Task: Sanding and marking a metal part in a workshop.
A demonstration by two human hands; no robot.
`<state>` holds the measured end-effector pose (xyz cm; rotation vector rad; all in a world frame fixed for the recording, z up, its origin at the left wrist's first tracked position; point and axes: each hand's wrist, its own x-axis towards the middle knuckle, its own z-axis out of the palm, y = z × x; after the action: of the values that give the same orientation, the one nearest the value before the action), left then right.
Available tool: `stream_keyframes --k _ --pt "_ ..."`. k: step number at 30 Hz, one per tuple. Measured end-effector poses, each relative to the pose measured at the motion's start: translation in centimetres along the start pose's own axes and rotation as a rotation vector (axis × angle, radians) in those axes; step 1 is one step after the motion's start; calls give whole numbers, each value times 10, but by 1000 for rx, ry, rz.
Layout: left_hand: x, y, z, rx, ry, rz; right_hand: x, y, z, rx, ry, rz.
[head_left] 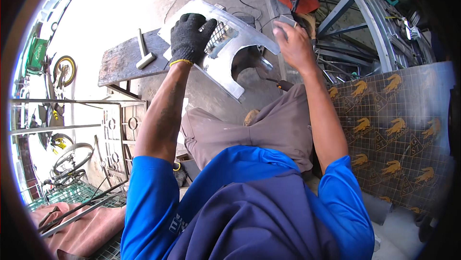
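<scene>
From my remote seat, the gloved left hand lay flat on the metal panel overhanging the worktop's right end, its length slanting down-right, while the bare right hand's grip closed around a small grey piece beside the panel's upper edge.

Wore a bright blue short-sleeved shirt under a darker navy bib or apron, with small white lettering near the left side of the chest. Had grey-brown trousers on. Left hand covered by a black knitted glove with a thin yellow band at the cuff. Right hand bare, no glove. Forearms uncovered below the sleeves.
</scene>
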<state>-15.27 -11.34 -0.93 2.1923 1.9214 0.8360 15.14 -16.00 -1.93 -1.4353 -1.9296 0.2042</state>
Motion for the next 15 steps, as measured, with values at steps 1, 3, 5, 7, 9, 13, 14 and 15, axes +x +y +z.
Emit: stream_keyframes --k 1,3,5,7,9,13,14,15 --pt "-7 3 2 -1 21 52 1 -9 12 -91 -11 67" --pt "-19 14 6 41 3 73 3 -26 23 -184 -21 144" --pt "-31 26 9 56 5 95 7 -37 25 -113 -245 312" --pt "-32 29 12 45 14 123 8 -12 34 74 -312 330" --pt "-30 24 12 31 25 150 11 -4 37 342 -419 325" --pt "-24 22 13 54 25 135 14 2 44 399 -445 383" --pt "-24 22 13 55 20 132 13 2 46 395 -418 377" --pt "-24 23 13 32 30 120 11 2 47 391 -392 371"
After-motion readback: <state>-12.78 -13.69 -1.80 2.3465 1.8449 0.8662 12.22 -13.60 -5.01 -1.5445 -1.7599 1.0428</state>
